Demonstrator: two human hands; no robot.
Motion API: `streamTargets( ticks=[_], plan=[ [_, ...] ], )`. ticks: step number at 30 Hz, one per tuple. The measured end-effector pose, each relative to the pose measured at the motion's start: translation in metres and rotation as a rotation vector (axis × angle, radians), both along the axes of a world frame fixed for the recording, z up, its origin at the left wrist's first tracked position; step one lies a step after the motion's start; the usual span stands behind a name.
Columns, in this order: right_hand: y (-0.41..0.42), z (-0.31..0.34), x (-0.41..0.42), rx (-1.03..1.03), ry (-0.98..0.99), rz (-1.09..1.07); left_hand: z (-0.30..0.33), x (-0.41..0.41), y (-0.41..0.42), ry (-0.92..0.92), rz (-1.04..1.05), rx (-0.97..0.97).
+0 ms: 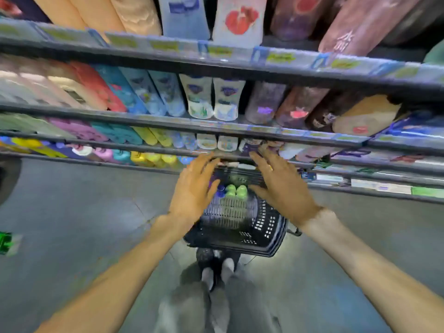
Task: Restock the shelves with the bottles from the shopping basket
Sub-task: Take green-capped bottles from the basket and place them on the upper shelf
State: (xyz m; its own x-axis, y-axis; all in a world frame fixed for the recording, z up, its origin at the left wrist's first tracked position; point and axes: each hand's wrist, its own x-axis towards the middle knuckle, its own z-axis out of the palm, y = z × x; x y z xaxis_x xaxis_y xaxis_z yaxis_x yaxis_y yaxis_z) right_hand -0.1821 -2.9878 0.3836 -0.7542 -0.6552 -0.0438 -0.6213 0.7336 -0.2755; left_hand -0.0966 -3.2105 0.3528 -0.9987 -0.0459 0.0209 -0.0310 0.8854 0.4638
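At centre frame the left hand [194, 186] hovered with fingers spread and empty over the shopping basket [259, 234] on the floor. The green-capped bottles [236, 191] stood upright between and below both hands. The right hand [280, 186], equally open, seemed about as near.

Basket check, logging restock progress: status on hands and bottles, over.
Left hand and right hand open, hovering above the shopping basket. Green-capped bottles in basket, untouched. Nothing blocking.

No legible text on labels
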Motion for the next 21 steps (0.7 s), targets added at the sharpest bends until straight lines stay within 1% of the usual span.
streamTargets(
  ticks=[3, 7, 12, 15, 18, 21],
  plan=[
    [0.004, -0.082, 0.011, 0.037, -0.099, -0.002, -0.082, 0.023, 0.002, -0.111, 0.039, 0.006],
    [0.003, -0.188, 0.022, 0.083, -0.202, -0.021, -0.183, 0.039, 0.005, -0.235, 0.024, 0.022],
    [-0.002, -0.317, 0.036, 0.209, -0.298, -0.096, -0.305, 0.036, 0.024, -0.305, -0.004, 0.035],
    [-0.002, -0.382, 0.041, 0.256, -0.375, -0.141, -0.371, 0.025, 0.042, -0.361, -0.056, -0.019],
    [0.005, -0.442, 0.041, 0.299, -0.409, -0.179, -0.431, 0.016, 0.062, -0.42, -0.118, -0.052],
    [0.011, -0.494, 0.033, 0.3, -0.457, -0.239, -0.482, 0.004, 0.079, -0.442, -0.16, -0.14]
  ],
)
